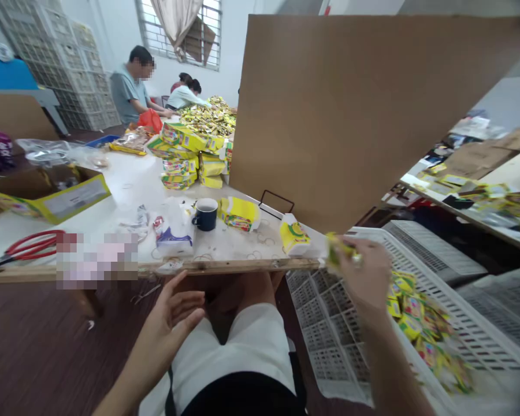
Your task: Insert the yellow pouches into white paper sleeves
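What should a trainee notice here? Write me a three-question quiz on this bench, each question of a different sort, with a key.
1. True or false: the right hand is empty.
2. Where do the loose yellow sachets lie? A. in the white crate. B. in a bucket. C. on a chair.
3. Fill the gap: the left hand is open, below the table edge, and holds ____.

Key
1. False: it grips a yellow-green packet.
2. A.
3. Nothing.
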Tool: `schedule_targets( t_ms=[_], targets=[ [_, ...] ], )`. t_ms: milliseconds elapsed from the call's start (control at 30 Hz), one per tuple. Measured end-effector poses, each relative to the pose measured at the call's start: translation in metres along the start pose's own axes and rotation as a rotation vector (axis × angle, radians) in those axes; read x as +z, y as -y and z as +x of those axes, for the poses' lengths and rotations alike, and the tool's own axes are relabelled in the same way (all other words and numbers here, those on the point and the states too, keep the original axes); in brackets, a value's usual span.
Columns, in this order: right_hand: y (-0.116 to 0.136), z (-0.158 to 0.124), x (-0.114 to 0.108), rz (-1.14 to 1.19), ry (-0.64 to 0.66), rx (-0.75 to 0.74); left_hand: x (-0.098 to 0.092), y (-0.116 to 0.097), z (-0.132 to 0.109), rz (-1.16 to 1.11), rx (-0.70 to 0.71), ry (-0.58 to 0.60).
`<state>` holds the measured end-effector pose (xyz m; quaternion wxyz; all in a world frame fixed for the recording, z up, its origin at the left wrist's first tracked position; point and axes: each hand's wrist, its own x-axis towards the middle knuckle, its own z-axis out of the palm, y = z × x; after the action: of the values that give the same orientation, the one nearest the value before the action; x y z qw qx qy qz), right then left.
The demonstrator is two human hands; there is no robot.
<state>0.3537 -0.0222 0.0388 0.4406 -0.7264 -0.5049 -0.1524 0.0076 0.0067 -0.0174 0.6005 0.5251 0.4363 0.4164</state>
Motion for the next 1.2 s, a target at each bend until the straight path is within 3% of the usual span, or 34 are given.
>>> schedule_targets(
  t_ms=[67, 167, 267, 333, 400, 500, 567, 667, 767, 833, 900, 1000, 1200],
  targets=[
    [-0.044, 0.027, -0.011, -0.235, -0.114, 0.075, 0.000, 0.002, 0.002, -0.015, 0.001, 0.014],
    [-0.081, 0.043, 0.022, -0.116, 0.128, 0.280, 0.000, 0.003, 0.002, -0.004, -0.015, 0.034],
    [-0.089, 0.044, 0.078, -0.017, 0.253, 0.370, -0.006, 0.001, 0.002, 0.021, -0.010, -0.009],
    [-0.089, 0.045, 0.103, 0.042, 0.284, 0.426, -0.012, -0.001, 0.003, 0.029, -0.006, -0.059],
    [-0.090, 0.048, 0.111, 0.113, 0.283, 0.466, -0.017, -0.004, 0.005, 0.018, 0.001, -0.108],
    [-0.086, 0.050, 0.101, 0.245, 0.224, 0.506, -0.021, -0.004, 0.009, -0.007, 0.004, -0.127],
    [-0.071, 0.042, 0.091, 0.376, 0.209, 0.522, -0.019, -0.004, 0.010, -0.005, 0.001, -0.115],
    [-0.021, 0.005, 0.086, 0.618, 0.300, 0.525, -0.012, -0.004, 0.008, 0.003, 0.013, -0.062],
    [0.050, -0.054, 0.090, 0.882, 0.558, 0.546, -0.004, -0.004, 0.003, -0.052, 0.050, 0.033],
    [0.093, -0.089, 0.091, 1.202, 0.860, 0.680, -0.002, -0.002, 0.000, -0.128, 0.093, 0.070],
    [0.123, -0.112, 0.091, 1.373, 0.984, 0.789, -0.003, 0.001, -0.003, -0.210, 0.101, 0.070],
    [0.141, -0.123, 0.091, 1.397, 1.000, 0.832, -0.006, 0.003, -0.004, -0.343, 0.069, 0.052],
    [0.142, -0.116, 0.086, 1.241, 0.956, 0.633, -0.007, 0.000, -0.004, -0.353, 0.026, 0.031]
  ],
)
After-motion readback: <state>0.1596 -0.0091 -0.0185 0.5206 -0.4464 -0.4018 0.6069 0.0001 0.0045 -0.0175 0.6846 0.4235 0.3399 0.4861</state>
